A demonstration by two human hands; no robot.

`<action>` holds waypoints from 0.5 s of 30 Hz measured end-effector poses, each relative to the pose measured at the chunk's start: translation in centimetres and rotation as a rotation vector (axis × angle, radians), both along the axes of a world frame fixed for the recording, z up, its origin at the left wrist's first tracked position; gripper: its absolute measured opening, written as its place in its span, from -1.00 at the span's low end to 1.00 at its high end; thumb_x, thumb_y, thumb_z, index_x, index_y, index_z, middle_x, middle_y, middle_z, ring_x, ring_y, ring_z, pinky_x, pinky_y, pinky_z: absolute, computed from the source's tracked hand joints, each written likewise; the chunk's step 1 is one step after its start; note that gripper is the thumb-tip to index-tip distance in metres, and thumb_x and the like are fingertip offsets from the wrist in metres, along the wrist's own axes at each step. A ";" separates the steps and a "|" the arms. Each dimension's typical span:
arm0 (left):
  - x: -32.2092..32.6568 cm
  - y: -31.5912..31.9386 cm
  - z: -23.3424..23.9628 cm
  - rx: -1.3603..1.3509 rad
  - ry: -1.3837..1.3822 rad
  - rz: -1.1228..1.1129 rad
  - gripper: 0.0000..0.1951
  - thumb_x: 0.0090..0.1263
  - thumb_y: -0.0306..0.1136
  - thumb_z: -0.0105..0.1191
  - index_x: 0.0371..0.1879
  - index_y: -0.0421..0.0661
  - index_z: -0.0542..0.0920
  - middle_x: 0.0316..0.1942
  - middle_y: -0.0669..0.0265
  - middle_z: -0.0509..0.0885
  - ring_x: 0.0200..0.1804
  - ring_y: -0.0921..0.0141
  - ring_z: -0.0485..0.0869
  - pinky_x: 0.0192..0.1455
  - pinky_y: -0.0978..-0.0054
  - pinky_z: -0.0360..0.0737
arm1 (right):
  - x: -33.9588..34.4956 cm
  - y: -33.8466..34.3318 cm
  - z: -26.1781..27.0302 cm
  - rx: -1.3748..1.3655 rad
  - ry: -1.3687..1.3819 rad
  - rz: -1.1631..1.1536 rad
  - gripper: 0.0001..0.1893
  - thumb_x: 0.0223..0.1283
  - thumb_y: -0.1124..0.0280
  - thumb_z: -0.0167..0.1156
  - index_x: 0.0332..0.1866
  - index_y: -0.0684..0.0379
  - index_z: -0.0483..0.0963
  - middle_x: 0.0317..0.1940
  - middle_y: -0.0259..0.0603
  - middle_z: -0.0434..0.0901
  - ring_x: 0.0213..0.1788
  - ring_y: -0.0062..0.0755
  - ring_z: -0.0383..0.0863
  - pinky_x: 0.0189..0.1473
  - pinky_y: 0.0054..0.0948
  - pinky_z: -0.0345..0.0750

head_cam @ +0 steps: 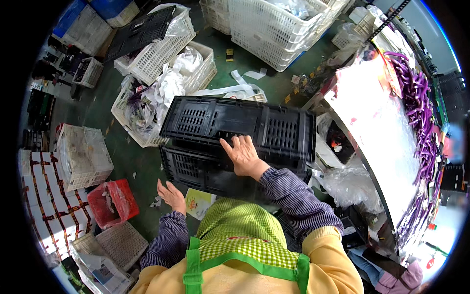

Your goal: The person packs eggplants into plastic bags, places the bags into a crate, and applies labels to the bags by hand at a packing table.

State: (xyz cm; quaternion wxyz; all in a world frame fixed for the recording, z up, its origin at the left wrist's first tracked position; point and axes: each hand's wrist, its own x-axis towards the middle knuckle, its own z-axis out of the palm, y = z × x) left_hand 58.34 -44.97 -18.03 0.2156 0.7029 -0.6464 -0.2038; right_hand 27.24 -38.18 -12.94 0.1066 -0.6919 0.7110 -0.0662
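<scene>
Before me is a black slotted plastic crate point(235, 114), its long side running across the view. My right hand point(244, 156) grips its near edge, fingers hooked at the slots and thumb pointing left. A second black slotted section point(185, 165) sits just below that edge; whether it belongs to another crate I cannot tell. My left hand point(172, 196) hangs in the air to the left of the lower section, fingers apart and holding nothing. Close to that hand, a yellow-green printed sheet point(199, 203) is partly hidden by my green checked apron point(238, 220).
White crates point(137, 134) with plastic film and white strips lie beyond at the left. Taller white crates point(273, 36) are stacked behind. On the right, a bright worktable point(378, 147) bears purple cords point(415, 103). A red bin point(112, 202) stands left; a person point(400, 275) is at lower right.
</scene>
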 end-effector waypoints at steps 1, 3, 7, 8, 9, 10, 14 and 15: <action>0.7 -0.4 -0.1 -0.015 0.021 0.011 -0.46 0.61 -0.08 -0.26 0.42 -0.18 0.18 0.38 -0.06 0.18 0.34 -0.01 0.26 0.34 0.13 0.30 | -0.3 -0.7 -0.4 -0.035 0.064 0.033 -0.10 -0.19 0.31 0.43 0.41 0.13 0.25 -0.03 -0.02 0.44 0.08 -0.10 0.41 0.18 -0.18 0.25; 1.6 -0.6 0.0 -0.038 0.066 0.033 -0.47 0.61 -0.11 -0.26 0.42 -0.20 0.17 0.38 -0.08 0.18 0.34 -0.01 0.27 0.35 0.14 0.29 | -1.4 -0.6 -0.9 -0.093 0.122 0.084 -0.19 -0.13 0.36 0.40 0.36 0.16 0.29 0.00 -0.04 0.43 0.12 -0.13 0.40 0.18 -0.17 0.29; 3.4 -2.4 1.3 -0.143 0.027 -0.012 -0.50 0.62 -0.18 -0.24 0.39 -0.25 0.21 0.34 -0.11 0.23 0.35 0.00 0.27 0.38 0.16 0.24 | -4.3 1.4 -1.0 0.167 -0.029 0.126 -0.75 -0.05 0.43 0.26 -0.19 0.13 0.49 -0.34 -0.27 0.55 -0.23 -0.24 0.59 -0.15 -0.33 0.50; 3.3 -3.0 1.5 -0.105 0.077 0.006 -0.49 0.60 -0.20 -0.18 0.39 -0.27 0.22 0.36 -0.08 0.25 0.38 0.06 0.25 0.43 0.20 0.18 | -4.8 2.7 -0.5 0.095 -0.007 0.184 -0.79 -0.02 0.41 0.22 -0.22 0.14 0.49 -0.39 -0.28 0.54 -0.31 -0.25 0.59 -0.20 -0.32 0.50; 2.1 -3.5 2.8 -0.088 0.093 -0.059 -0.51 0.57 -0.24 -0.12 0.36 -0.26 0.26 0.33 -0.06 0.30 0.35 0.08 0.29 0.40 0.22 0.23 | -4.7 4.7 0.7 0.029 0.008 0.241 -0.82 0.00 0.40 0.19 -0.25 0.15 0.49 -0.45 -0.29 0.53 -0.39 -0.27 0.58 -0.26 -0.31 0.50; 0.4 -4.2 4.5 -0.069 0.106 -0.122 -0.53 0.54 -0.27 -0.06 0.33 -0.25 0.30 0.30 -0.04 0.35 0.33 0.09 0.34 0.37 0.24 0.28 | -4.5 6.6 2.3 0.038 0.055 0.273 -0.82 0.02 0.39 0.16 -0.25 0.19 0.51 -0.43 -0.25 0.55 -0.40 -0.27 0.58 -0.29 -0.31 0.49; -3.3 -8.9 5.3 0.154 0.289 -0.479 -0.58 0.37 -0.37 0.16 0.18 -0.23 0.47 0.07 0.09 0.59 0.14 0.15 0.56 0.22 0.26 0.46 | -4.0 11.2 6.2 0.440 0.132 0.461 -0.65 0.13 0.32 0.15 -0.10 0.39 0.58 -0.35 -0.06 0.62 -0.28 -0.20 0.62 -0.21 -0.27 0.53; -5.2 -9.7 6.1 0.112 0.167 -0.580 -0.58 0.33 -0.37 0.20 0.15 -0.22 0.50 0.02 0.10 0.62 0.10 0.14 0.59 0.19 0.24 0.49 | -4.9 10.8 6.2 0.470 -0.059 0.435 -0.63 0.17 0.26 0.16 -0.07 0.35 0.59 -0.33 -0.04 0.63 -0.24 -0.19 0.64 -0.16 -0.25 0.55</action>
